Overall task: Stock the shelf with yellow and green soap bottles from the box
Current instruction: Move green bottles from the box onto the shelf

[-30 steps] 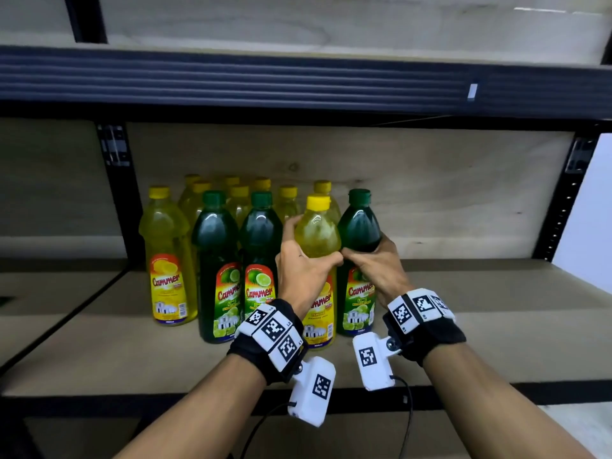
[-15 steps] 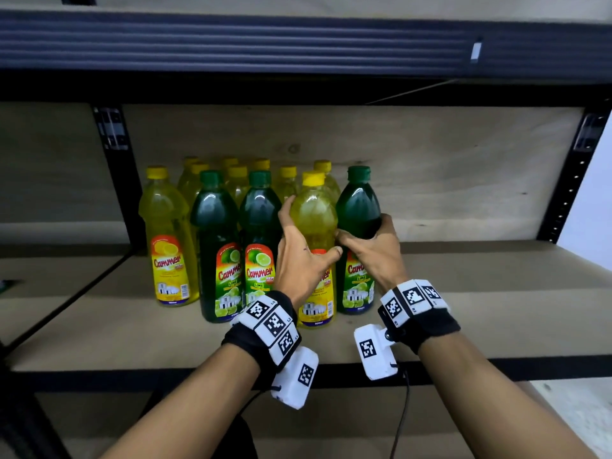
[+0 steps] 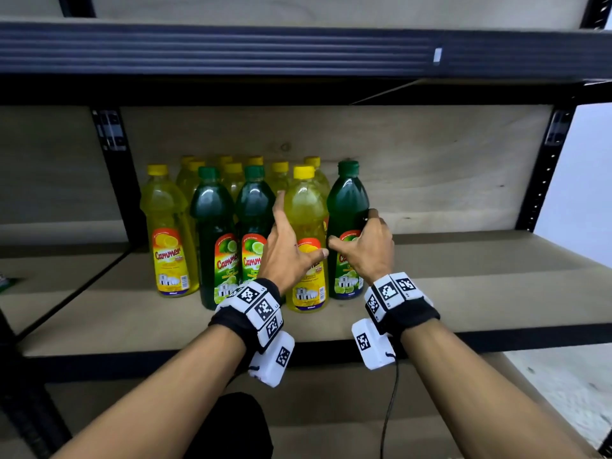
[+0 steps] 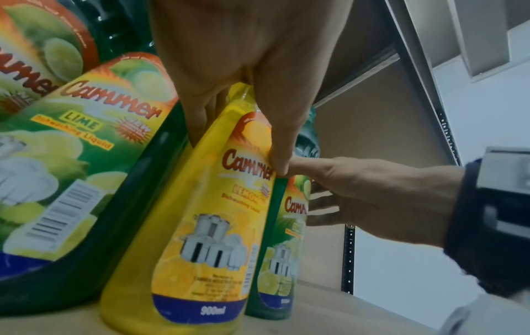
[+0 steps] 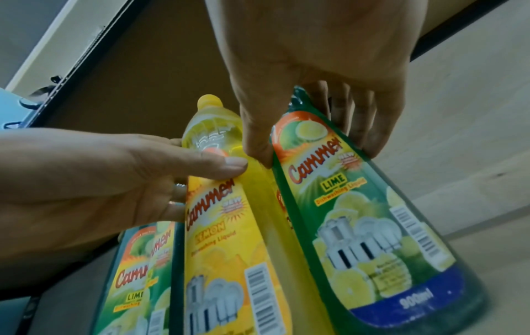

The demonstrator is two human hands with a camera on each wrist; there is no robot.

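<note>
A yellow soap bottle (image 3: 304, 210) and a green soap bottle (image 3: 347, 200) stand side by side on the wooden shelf board (image 3: 463, 293), at the right end of the front row. My left hand (image 3: 294, 236) holds the yellow bottle (image 4: 200, 226): its thumb lies across the label and its fingers reach into the gap on the bottle's left. My right hand (image 3: 352, 228) grips the green bottle (image 5: 373, 226), thumb on its left side and fingers curled round its right. The two thumbs nearly touch.
To the left stand two green bottles (image 3: 212, 233) and a yellow one (image 3: 167, 226), with several yellow bottles (image 3: 231, 170) behind. The upper shelf beam (image 3: 298, 51) hangs low overhead. Black uprights (image 3: 112, 160) flank the bay. Bare board stretches right of the bottles.
Both bottles stay in the same spot on the board. My thumbs have slipped a little lower onto the labels, and the head view has tilted upward.
</note>
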